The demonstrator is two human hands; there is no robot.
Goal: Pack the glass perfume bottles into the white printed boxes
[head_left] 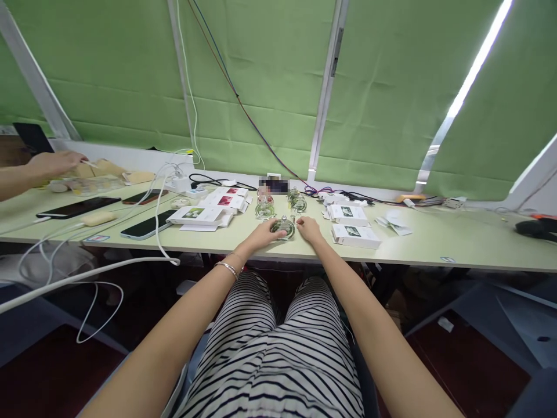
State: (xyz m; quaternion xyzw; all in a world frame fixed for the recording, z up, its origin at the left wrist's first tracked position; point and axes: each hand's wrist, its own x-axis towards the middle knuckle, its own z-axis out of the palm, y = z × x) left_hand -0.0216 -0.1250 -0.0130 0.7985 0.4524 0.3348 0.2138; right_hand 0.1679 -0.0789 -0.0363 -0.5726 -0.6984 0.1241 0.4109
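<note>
My left hand (261,234) is closed round the left side of a round clear glass bottle (285,227), which looks like a perfume bottle, near the table's front edge. Just right of it, my right hand (308,229) has its fingers curled in a pinch; what they hold, if anything, is too small to make out. Behind the hands stand a round glass bottle (264,209) on the left and a similar green-tinted bottle (298,202) on the right. A white box with a green picture (357,236) lies right of my right hand.
White boxes with red and green pictures (198,215) are stacked left of my hands. Phones, including a black phone (150,225), and white cables (156,220) lie farther left. Another person's hand (56,162) reaches in there. Crumpled paper (394,223) lies at the right.
</note>
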